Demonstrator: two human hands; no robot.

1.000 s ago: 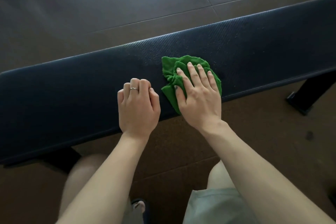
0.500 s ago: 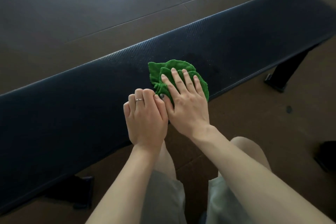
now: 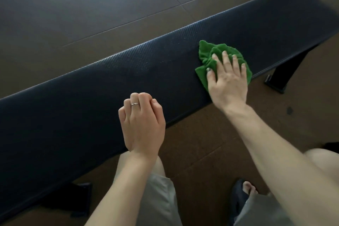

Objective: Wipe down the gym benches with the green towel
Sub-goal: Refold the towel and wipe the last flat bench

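Two hands on table (image 3: 91, 101): right hand (image 3: 227, 80), fingers spread flat, presses green towel (image 3: 220, 55) right of centre for wiping; left hand (image 3: 141, 121), fingers curled, empty, braces lower centre.

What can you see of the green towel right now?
The green towel is a small bright-green cloth, terry-like, bunched into soft folds rather than spread flat. It lies on the dark padded bench toward its right end, reaching the near edge. The right hand rests flat on it with fingers spread, covering most of its middle; only its left, far and right borders show. The left hand is apart from it, on the bench.
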